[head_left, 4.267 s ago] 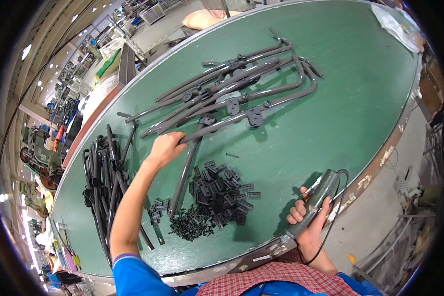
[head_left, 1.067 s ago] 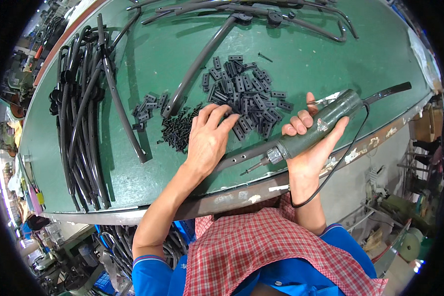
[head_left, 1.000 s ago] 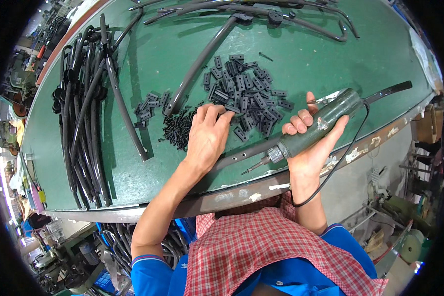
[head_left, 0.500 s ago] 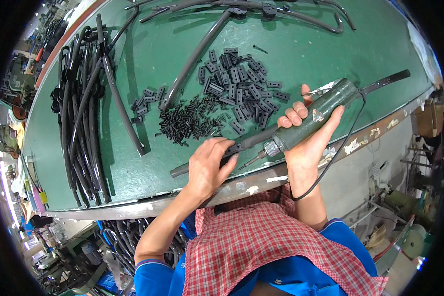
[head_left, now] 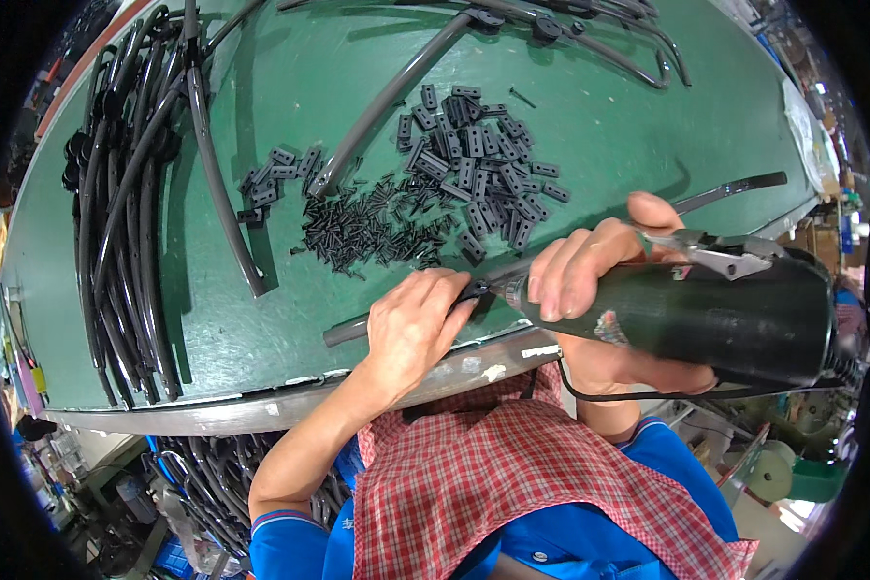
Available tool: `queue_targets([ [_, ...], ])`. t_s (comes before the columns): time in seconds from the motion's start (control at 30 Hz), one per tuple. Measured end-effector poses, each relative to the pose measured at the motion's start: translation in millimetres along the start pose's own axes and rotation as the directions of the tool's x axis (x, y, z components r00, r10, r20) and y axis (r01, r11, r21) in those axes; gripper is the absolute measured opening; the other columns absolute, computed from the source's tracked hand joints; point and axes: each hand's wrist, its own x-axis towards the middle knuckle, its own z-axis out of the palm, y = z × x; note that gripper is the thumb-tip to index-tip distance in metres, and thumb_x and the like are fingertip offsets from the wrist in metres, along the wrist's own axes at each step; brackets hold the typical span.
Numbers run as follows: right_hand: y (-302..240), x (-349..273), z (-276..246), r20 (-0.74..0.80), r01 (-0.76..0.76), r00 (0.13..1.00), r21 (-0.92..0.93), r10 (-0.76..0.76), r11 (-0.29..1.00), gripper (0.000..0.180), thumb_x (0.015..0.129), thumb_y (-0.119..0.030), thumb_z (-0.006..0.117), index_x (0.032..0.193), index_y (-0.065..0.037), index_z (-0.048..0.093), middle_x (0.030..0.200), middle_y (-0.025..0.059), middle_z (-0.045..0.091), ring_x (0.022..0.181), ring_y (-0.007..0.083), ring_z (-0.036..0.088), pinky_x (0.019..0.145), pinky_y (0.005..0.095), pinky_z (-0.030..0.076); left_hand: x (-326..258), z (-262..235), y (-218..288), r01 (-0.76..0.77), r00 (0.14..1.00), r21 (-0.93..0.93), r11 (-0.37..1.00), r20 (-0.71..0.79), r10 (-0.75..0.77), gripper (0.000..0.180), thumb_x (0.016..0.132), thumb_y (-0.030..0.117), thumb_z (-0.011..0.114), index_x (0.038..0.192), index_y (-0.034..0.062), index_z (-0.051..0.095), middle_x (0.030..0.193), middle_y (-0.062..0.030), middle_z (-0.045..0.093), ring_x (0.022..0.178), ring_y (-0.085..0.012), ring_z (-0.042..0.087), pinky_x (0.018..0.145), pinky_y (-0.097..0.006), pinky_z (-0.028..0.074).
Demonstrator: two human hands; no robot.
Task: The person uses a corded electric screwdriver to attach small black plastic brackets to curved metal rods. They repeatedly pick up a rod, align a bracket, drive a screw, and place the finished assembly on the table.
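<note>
Factory assembly workshop, green workbench (head_left: 261,319), piled black clips (head_left: 474,164), bent tubes (head_left: 126,193)

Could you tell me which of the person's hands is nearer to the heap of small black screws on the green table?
Left. The left hand lies just below the screws; the right hand, gripping the power screwdriver, is farther right.

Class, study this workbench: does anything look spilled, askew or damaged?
Nothing stands out. The small black pins and black clips lie in loose heaps on the green table, and the curved tubes are piled at the left; nothing looks broken.
</note>
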Motion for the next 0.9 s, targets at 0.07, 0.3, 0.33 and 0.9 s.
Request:
queue_targets([
  [0.07, 0, 1, 9, 0.039, -0.062, 0.997, -0.081, 0.065, 0.995, 0.101, 0.067, -0.074, 0.064, 0.132, -0.003, 0.037, 0.068, 0.0073, 0.053, 0.059, 0.0204, 0.054, 0.057, 0.0354, 0.047, -1, 1, -5, -0.026, 0.999, -0.008, 1.000, -0.029, 0.026, 0.028, 0.075, 0.010, 0.071, 0.100, 0.0014, 0.062, 0.096, -0.0117, 0.065, 0.087, -0.0296, 0.064, 0.074, -0.037, 0.053],
  [0.3, 8, 19, -3, 0.378, -0.266, 0.882, -0.094, 0.282, 0.959, 0.064, 0.084, -0.044, 0.066, 0.123, 0.000, 0.043, 0.069, 0.0107, 0.057, 0.061, 0.0238, 0.056, 0.058, 0.0373, 0.046, -1, 1, -6, -0.059, 0.995, 0.001, 0.998, -0.074, 0.059, 0.027, 0.075, 0.014, 0.071, 0.100, 0.0043, 0.063, 0.093, -0.0069, 0.065, 0.080, -0.0238, 0.064, 0.068, -0.034, 0.053],
  [0.33, 12, 29, -15, 0.473, -0.311, 0.835, -0.015, 0.281, 0.950, 0.068, 0.082, -0.046, 0.067, 0.126, 0.000, 0.043, 0.069, 0.0109, 0.058, 0.061, 0.0240, 0.056, 0.057, 0.0374, 0.046, -2, 3, -11, -0.095, 0.994, -0.002, 0.995, -0.062, 0.095, 0.027, 0.076, 0.015, 0.071, 0.100, 0.0045, 0.063, 0.093, -0.0067, 0.065, 0.081, -0.0236, 0.064, 0.068, -0.034, 0.054],
  [0.9, 67, 34, -4, -0.197, -0.038, 0.980, -0.009, 0.036, 0.999, 0.105, 0.070, -0.086, 0.047, 0.133, -0.003, 0.037, 0.068, 0.0031, 0.049, 0.057, 0.0160, 0.049, 0.055, 0.0337, 0.043, 3, -4, -6, -0.011, 0.985, -0.115, 0.993, -0.170, -0.009, 0.027, 0.076, 0.010, 0.073, 0.100, 0.0024, 0.064, 0.098, -0.0130, 0.066, 0.086, -0.0273, 0.063, 0.071, -0.035, 0.052],
])
